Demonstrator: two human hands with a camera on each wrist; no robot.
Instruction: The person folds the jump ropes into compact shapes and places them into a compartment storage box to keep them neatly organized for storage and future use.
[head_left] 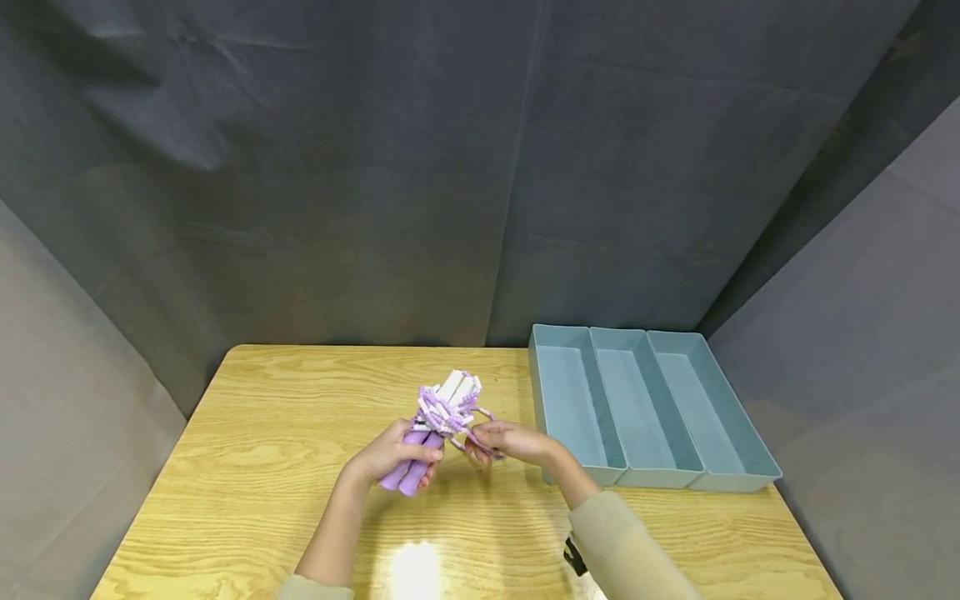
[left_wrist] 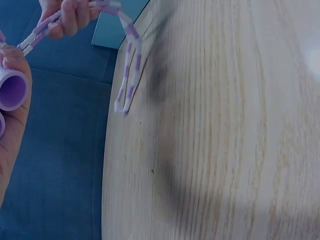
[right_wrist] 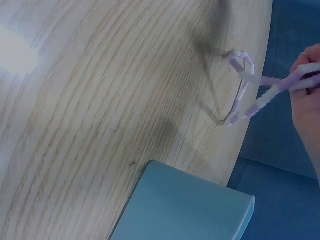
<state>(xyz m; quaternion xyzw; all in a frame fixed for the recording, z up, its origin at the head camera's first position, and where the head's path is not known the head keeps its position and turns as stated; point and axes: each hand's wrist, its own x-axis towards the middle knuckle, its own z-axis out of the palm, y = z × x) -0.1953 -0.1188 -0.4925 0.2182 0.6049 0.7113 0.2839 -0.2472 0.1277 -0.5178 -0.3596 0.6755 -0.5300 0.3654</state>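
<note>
A beaded jump rope (head_left: 444, 410) in purple and white is held above the table, its cord wound around the paired handles. My left hand (head_left: 393, 454) grips the two purple handles (head_left: 412, 475) side by side, white ends pointing away from me. To the right of the bundle, my right hand (head_left: 510, 440) pinches a length of the beaded cord. In the left wrist view, a hollow handle end (left_wrist: 20, 77) shows at the left edge, and a loose loop of cord (left_wrist: 132, 32) hangs down from the right hand. The right wrist view shows that cord (right_wrist: 285, 82) running from the fingers.
A blue-grey tray (head_left: 622, 477) with three long compartments stands on the right side of the wooden table (head_left: 285, 417). Dark cloth (head_left: 337, 208) hangs behind the table's far edge, with lighter cloth panels at both sides.
</note>
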